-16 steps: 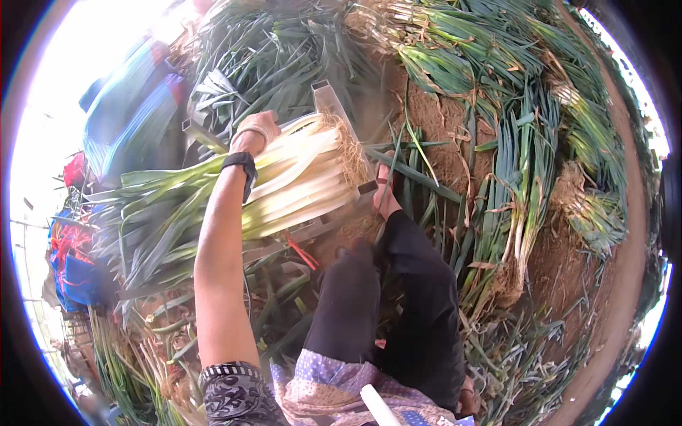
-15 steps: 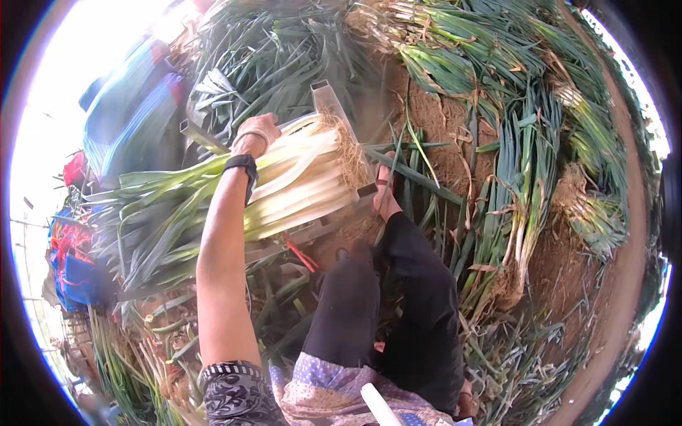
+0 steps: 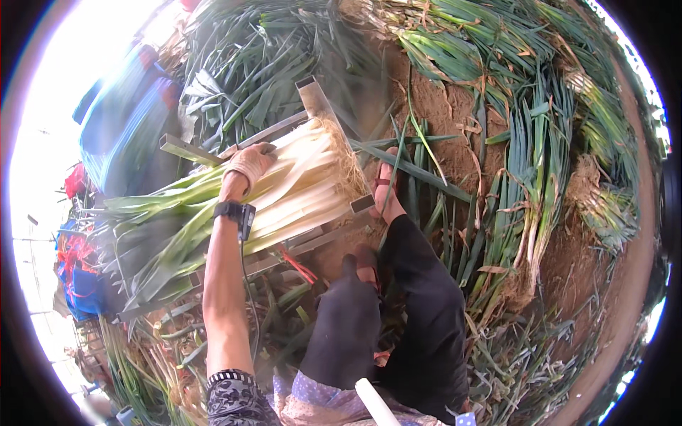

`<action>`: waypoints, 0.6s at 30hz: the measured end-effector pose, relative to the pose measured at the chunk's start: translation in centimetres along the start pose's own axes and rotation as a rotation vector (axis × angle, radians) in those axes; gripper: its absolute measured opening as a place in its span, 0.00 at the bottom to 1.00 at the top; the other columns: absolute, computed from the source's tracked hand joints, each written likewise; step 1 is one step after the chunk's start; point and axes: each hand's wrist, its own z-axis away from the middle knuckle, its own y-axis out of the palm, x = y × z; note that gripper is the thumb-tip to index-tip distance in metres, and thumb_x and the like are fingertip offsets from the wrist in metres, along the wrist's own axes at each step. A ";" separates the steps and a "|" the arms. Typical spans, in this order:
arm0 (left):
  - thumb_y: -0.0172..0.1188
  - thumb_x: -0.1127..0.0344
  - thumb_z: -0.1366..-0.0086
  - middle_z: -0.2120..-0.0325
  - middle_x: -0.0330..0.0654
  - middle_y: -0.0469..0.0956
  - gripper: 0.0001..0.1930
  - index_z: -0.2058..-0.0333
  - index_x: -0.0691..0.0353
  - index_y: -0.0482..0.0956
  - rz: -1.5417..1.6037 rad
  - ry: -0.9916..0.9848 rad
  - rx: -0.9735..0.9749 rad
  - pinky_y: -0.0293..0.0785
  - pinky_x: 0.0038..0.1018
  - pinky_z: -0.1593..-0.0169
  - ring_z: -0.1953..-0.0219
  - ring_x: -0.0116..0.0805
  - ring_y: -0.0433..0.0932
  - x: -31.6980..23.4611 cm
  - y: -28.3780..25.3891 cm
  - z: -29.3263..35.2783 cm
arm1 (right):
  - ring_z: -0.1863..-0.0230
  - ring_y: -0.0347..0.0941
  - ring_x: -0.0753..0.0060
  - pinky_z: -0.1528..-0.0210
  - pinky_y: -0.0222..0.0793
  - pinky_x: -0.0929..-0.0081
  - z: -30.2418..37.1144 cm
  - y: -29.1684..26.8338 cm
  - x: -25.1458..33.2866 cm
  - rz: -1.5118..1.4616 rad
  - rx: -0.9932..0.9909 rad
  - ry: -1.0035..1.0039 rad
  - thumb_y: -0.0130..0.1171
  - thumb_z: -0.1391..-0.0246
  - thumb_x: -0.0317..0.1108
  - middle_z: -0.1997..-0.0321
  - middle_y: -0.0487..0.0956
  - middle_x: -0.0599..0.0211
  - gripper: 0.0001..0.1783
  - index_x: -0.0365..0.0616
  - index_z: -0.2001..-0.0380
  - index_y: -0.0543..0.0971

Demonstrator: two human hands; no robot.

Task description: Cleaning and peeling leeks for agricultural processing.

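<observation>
A bundle of long green onions (image 3: 302, 174) lies across a metal frame (image 3: 323, 106). Its white stalks and roots point right, its leaves left. Reaching in from below, my left hand (image 3: 249, 165) curls over the far side of the bundle, fingers together against the white stalks near the frame's far rail. A wrap covers that palm, and a dark device with a cable sits on the wrist. My right hand is out of sight. A red tie (image 3: 300, 268) hangs by the frame's near rail.
Heaps of green onions lie at the far side (image 3: 263, 64) and right (image 3: 526, 170), on bare soil (image 3: 440, 117). Blue plastic wrapping (image 3: 128, 128) stands at far left, with red ties (image 3: 74, 252) nearer. My sandalled foot (image 3: 386, 192) rests beside the frame's right end.
My left hand has shifted slightly left and nearer along the bundle, uncovering more of the far rail. The bundle stays on the frame. The whole view has shifted a little.
</observation>
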 end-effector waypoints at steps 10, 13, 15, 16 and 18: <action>0.56 0.63 0.44 0.58 0.42 0.77 0.17 0.55 0.59 0.76 0.251 0.055 -0.407 0.67 0.25 0.50 0.56 0.34 0.75 -0.9 2.6 -5.9 | 0.64 0.76 0.52 0.65 0.72 0.57 6.9 5.9 -8.2 -0.028 -0.016 -0.124 0.46 0.49 0.34 0.67 0.77 0.54 0.20 0.48 0.51 0.71; 0.59 0.68 0.46 0.57 0.49 0.76 0.19 0.54 0.61 0.74 0.882 0.142 -0.268 0.68 0.28 0.50 0.56 0.39 0.75 -4.5 -0.6 1.5 | 0.60 0.74 0.54 0.60 0.68 0.63 8.1 -0.7 -0.7 0.002 0.044 0.028 0.49 0.53 0.42 0.66 0.77 0.60 0.14 0.51 0.66 0.77; 0.59 0.69 0.45 0.56 0.47 0.75 0.18 0.54 0.67 0.73 0.987 0.473 -0.092 0.68 0.25 0.50 0.57 0.35 0.75 -16.3 -2.7 6.4 | 0.60 0.74 0.54 0.60 0.68 0.61 10.6 -2.0 -0.3 0.027 0.019 0.089 0.50 0.54 0.37 0.67 0.77 0.58 0.11 0.49 0.68 0.77; 0.59 0.69 0.44 0.56 0.46 0.74 0.19 0.54 0.70 0.71 0.966 0.708 -0.048 0.67 0.24 0.51 0.57 0.33 0.75 -19.6 -3.0 8.9 | 0.63 0.75 0.52 0.63 0.69 0.60 10.5 -1.3 -1.2 0.032 0.029 0.007 0.51 0.56 0.36 0.69 0.77 0.55 0.10 0.47 0.71 0.78; 0.62 0.64 0.45 0.58 0.47 0.74 0.23 0.52 0.67 0.69 0.773 0.880 0.005 0.69 0.26 0.53 0.59 0.36 0.75 -26.6 -4.7 17.2 | 0.70 0.75 0.48 0.70 0.70 0.58 10.4 -1.4 -0.5 0.018 0.032 -0.025 0.52 0.57 0.36 0.74 0.77 0.50 0.10 0.42 0.77 0.77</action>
